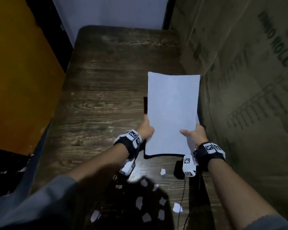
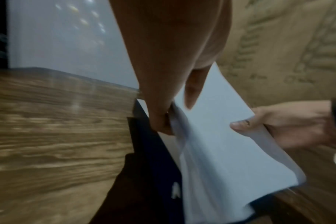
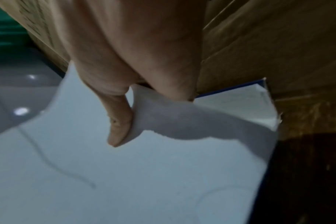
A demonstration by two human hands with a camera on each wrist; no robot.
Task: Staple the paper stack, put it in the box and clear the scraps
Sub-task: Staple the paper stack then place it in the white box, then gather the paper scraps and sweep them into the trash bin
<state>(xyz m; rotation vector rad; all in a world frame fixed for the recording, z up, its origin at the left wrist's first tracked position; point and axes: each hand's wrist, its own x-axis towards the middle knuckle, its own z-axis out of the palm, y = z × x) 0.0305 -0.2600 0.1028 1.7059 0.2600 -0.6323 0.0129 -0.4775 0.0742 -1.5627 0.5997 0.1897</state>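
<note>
Both my hands hold a white paper stack [image 1: 172,112] just above a wooden table [image 1: 98,105]. My left hand [image 1: 147,129] grips its left edge near the bottom, fingers pinching the sheets [image 2: 163,119]. On the opposite edge, my right hand [image 1: 192,132] grips the stack with the thumb [image 3: 119,121] on top, and the paper [image 3: 125,174] bends under it. Beneath the stack lies a dark blue box [image 2: 153,151], with only its edges [image 1: 145,105] and one corner [image 3: 240,98] showing. White paper scraps [image 1: 163,171] lie scattered on the table near me.
A big printed cardboard carton [image 1: 248,80] stands close along the right. An orange panel [image 1: 20,72] rises on the left. A small black object [image 1: 179,170] sits by my right wrist. More scraps [image 1: 177,208] lie around a blurred dark shape [image 1: 131,205] at the front.
</note>
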